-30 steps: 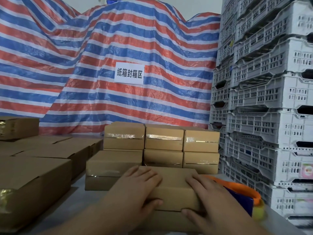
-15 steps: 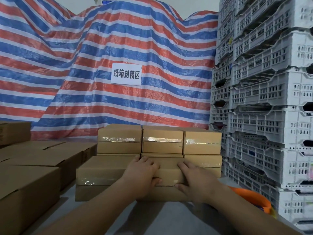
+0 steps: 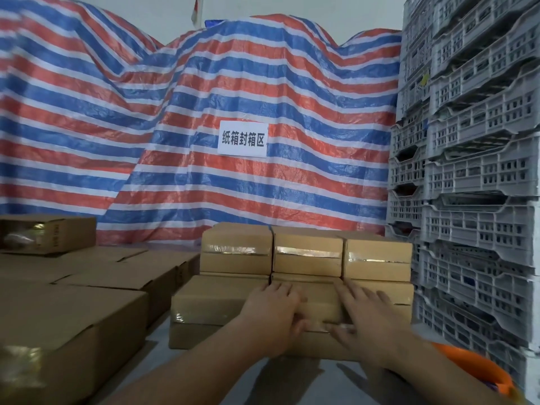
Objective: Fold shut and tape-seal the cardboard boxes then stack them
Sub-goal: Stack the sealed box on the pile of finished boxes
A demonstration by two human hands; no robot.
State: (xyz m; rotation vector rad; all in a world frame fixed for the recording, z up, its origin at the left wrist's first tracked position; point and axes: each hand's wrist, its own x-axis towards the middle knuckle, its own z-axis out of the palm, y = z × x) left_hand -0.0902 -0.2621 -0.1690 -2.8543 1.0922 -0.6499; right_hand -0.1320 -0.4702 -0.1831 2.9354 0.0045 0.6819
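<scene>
Box: the sealed box (image 3: 318, 305) sits lower centre of the frame, long axis left-right, directly under your fingers.
Left hand (image 3: 270, 312): fingers flat on top, thumb on front face.
Right hand (image 3: 363, 315): same, equally near.
Stack (image 3: 306, 255): just behind.

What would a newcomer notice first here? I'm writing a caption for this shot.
The striped tarp fills the background, with a white sign at its middle. Grey crates tower at right. Below, the left hand and right hand lie on a taped box before stacked boxes.
</scene>
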